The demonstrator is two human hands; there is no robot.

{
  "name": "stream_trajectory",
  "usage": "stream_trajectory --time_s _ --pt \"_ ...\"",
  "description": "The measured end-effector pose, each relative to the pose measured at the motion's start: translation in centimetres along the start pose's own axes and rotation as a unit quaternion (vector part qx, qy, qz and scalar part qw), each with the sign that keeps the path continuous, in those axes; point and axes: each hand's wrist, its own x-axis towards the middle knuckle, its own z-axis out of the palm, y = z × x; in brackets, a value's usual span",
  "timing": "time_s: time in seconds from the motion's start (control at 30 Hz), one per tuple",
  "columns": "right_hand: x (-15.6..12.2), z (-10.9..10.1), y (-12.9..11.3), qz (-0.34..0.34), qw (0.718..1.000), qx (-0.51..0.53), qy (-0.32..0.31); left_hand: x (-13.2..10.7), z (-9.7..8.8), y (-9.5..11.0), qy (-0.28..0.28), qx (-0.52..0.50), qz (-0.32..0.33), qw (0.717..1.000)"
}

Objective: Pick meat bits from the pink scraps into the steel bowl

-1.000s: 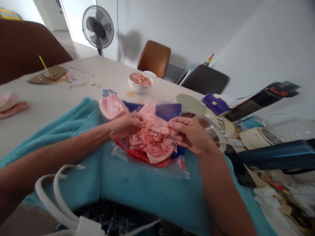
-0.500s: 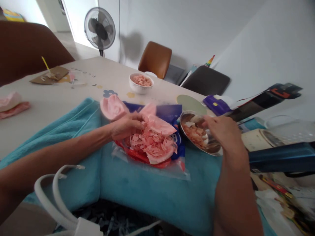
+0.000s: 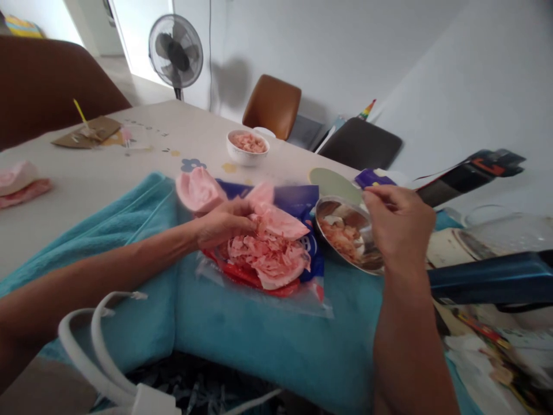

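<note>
A heap of pink peel and torn pink flesh [image 3: 268, 253] lies on a plastic bag [image 3: 302, 294] over a teal towel [image 3: 268, 340]. My left hand [image 3: 222, 222] rests on the left of the heap, fingers curled on a pink piece. My right hand [image 3: 400, 225] hovers over the right rim of a steel bowl [image 3: 345, 230] that holds pink-orange bits. Its fingers are bent and drawn together; what they hold, if anything, is hidden.
A white bowl of pink bits [image 3: 247, 145] stands farther back on the table [image 3: 86, 178]. A fan [image 3: 175, 49] and brown chairs [image 3: 272, 104] are behind. Clutter of boxes, papers and a dark blue bar [image 3: 488, 276] crowds the right. White bag handles [image 3: 99, 357] lie near the front.
My right hand left the pink heap and swung right to the steel bowl, uncovering it, then lifted slightly over its rim. My left hand stayed on the heap.
</note>
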Motion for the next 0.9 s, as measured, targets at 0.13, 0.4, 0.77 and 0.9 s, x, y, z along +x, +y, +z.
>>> stream_trajectory --time_s 0.13,0.4,0.77,0.9 --pt "-2.8 1.3 -4.0 -0.020 0.983 0.157 -0.089 -0.1 0.3 -0.2 -0.001 0.015 0.003 1.000" --pt "-6.5 4.9 -7.1 -0.128 0.924 0.227 -0.278 -0.2 0.2 -0.6 -0.040 0.050 0.025 0.998" --pt "-7.2 6.1 -7.3 -0.182 0.958 0.105 -0.194 -0.1 0.1 -0.9 -0.062 0.098 0.036 0.993" --pt "-6.9 5.6 -7.3 -0.032 0.938 0.235 -0.255 -0.3 0.3 -0.7 -0.040 0.077 0.003 0.996"
